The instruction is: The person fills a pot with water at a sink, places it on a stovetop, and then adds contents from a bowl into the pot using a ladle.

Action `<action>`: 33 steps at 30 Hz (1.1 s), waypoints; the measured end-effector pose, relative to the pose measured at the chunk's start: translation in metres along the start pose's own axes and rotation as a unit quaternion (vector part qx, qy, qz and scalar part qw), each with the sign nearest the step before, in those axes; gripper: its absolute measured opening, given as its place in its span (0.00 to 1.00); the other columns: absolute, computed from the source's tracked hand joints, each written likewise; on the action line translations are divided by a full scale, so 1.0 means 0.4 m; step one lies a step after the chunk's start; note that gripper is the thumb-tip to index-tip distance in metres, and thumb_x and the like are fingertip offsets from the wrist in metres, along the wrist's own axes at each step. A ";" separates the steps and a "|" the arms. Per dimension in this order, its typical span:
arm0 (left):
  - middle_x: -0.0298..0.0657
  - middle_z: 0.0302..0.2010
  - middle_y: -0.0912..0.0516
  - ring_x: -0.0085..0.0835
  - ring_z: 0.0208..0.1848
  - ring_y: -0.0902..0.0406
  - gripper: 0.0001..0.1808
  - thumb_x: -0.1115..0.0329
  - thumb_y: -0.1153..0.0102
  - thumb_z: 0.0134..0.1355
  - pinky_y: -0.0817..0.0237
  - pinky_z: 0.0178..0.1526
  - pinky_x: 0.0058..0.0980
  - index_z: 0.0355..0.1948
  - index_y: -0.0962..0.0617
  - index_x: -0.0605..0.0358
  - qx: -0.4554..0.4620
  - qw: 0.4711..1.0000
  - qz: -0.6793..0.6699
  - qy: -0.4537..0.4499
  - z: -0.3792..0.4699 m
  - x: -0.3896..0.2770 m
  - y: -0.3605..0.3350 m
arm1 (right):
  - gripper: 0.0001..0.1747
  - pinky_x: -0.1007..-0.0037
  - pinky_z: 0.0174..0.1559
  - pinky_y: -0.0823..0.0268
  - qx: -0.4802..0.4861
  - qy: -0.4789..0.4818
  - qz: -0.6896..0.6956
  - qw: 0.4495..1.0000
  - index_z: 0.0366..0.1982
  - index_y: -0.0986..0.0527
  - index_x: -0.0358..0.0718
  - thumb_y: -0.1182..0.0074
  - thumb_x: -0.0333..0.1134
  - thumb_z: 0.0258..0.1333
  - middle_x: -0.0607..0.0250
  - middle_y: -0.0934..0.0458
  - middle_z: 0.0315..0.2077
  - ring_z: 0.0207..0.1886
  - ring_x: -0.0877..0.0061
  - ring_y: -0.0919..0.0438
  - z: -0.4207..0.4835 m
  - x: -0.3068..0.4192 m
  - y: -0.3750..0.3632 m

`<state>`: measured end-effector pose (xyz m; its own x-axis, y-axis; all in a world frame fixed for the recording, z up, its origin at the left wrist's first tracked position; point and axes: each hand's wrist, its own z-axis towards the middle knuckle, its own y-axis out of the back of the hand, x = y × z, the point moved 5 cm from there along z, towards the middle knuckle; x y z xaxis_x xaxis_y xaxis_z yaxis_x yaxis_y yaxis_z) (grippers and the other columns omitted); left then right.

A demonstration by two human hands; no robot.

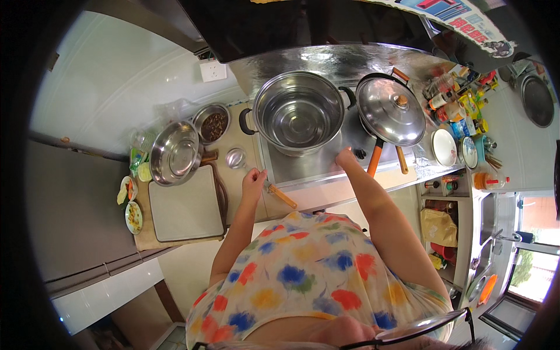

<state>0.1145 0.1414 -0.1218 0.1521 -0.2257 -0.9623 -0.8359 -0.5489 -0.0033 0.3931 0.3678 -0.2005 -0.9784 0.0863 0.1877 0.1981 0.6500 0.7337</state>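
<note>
A large steel pot (299,116) with black side handles stands on the left of the gas stove (302,168), with what looks like clear water inside. My right hand (345,157) is at the stove's front, beside a black knob (360,154); its fingers are partly hidden, so whether they grip a knob cannot be told. My left hand (254,180) has its fingers curled over the shaft of a steel ladle; the bowl (236,158) lies beyond it and the wooden handle (283,196) points towards me. A lidded wok (389,109) sits on the stove's right.
On the left are a cutting board (186,205), a steel basin (175,153), a bowl of dark sauce (213,124) and a plate of chopped food (134,217). Bottles (450,111) and a white bowl (444,147) stand right of the wok. The range hood (323,26) overhangs the stove.
</note>
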 end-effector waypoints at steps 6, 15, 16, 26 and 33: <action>0.24 0.15 0.41 0.13 0.18 0.47 0.19 0.65 0.43 0.56 0.55 0.20 0.16 0.15 0.38 0.52 0.000 1.000 0.009 0.001 0.009 -0.012 0.002 | 0.44 0.67 0.51 0.34 -0.017 -0.023 0.070 0.997 0.59 0.61 0.22 0.51 0.31 0.47 0.40 0.29 0.47 0.51 0.59 0.28 -0.010 0.000 -0.006; 0.24 0.15 0.41 0.13 0.18 0.46 0.19 0.64 0.42 0.55 0.55 0.21 0.16 0.15 0.38 0.51 -0.006 1.000 0.013 -0.007 0.040 -0.059 0.023 | 0.43 0.64 0.51 0.35 -0.043 -0.002 0.072 0.996 0.58 0.60 0.22 0.52 0.31 0.47 0.38 0.30 0.46 0.51 0.56 0.29 -0.001 -0.006 -0.013; 0.24 0.15 0.41 0.13 0.19 0.46 0.19 0.64 0.42 0.55 0.55 0.21 0.16 0.15 0.38 0.51 -0.008 1.000 0.021 -0.010 0.038 -0.055 0.024 | 0.43 0.64 0.51 0.35 -0.041 0.001 0.070 0.997 0.58 0.60 0.22 0.52 0.31 0.47 0.38 0.30 0.46 0.51 0.56 0.29 -0.006 -0.002 -0.010; 0.25 0.14 0.41 0.13 0.15 0.47 0.19 0.64 0.43 0.57 0.57 0.18 0.16 0.16 0.38 0.49 0.004 0.999 0.036 -0.029 0.035 -0.003 0.033 | 0.34 0.62 0.54 0.38 -0.024 -0.014 0.030 0.999 0.61 0.57 0.30 0.61 0.31 0.56 0.43 0.32 0.51 0.54 0.57 0.31 0.021 -0.010 -0.027; 0.25 0.13 0.41 0.13 0.15 0.47 0.19 0.64 0.43 0.57 0.57 0.18 0.16 0.15 0.38 0.50 0.003 1.000 0.005 -0.001 0.014 -0.024 0.038 | 0.29 0.61 0.54 0.38 -0.043 -0.010 0.036 0.998 0.59 0.50 0.32 0.62 0.32 0.57 0.44 0.32 0.50 0.54 0.56 0.31 -0.006 0.005 -0.016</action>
<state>0.0974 0.1396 -0.1142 0.1417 -0.2296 -0.9629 -0.8406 -0.5417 0.0054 0.3902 0.3619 -0.2034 -0.9623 0.1466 0.2289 0.2713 0.5742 0.7724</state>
